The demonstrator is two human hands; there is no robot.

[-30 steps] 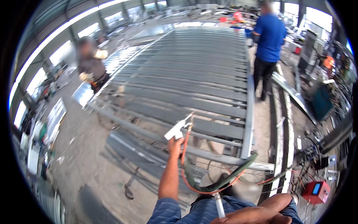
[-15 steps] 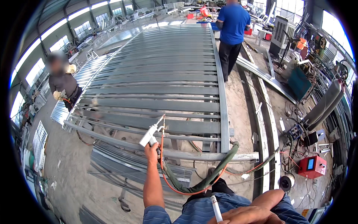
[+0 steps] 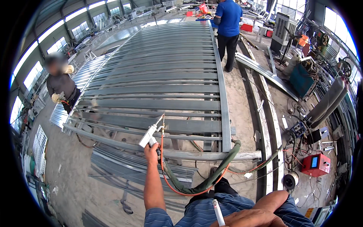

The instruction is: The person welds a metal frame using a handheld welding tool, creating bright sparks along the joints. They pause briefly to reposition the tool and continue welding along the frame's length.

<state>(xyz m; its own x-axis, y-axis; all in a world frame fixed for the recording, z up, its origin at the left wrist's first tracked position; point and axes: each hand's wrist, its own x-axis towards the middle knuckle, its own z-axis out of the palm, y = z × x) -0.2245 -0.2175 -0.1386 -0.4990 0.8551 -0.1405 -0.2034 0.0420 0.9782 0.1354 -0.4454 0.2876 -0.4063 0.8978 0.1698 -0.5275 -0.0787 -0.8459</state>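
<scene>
My left hand [image 3: 152, 152] is wrapped round the grip of a white welding gun [image 3: 148, 137]. Its thin nozzle points up and away, over the near slats of a large metal frame [image 3: 172, 89]; whether the tip touches a slat I cannot tell. From the gun, an orange hose [image 3: 162, 166] and a thick green-sleeved cable [image 3: 202, 187] loop down in front of me and off to the right. Low in the view, close to my body, my right hand [image 3: 245, 218] holds a lit cigarette [image 3: 218, 213] between its fingers, partly cut off by the lower edge.
A gloved person [image 3: 62, 85] stands left of the frame; another in a blue shirt [image 3: 228, 22] stands at its far right. Loose metal profiles [image 3: 121, 162] lie below its near edge. Right are long beams [image 3: 270, 132], a red box with a screen [image 3: 315, 165] and gas cylinders [image 3: 328, 101].
The whole view has shifted slightly, so the scene sits a little higher and further left. Both hands keep their holds, and the gun stays over nearly the same slats.
</scene>
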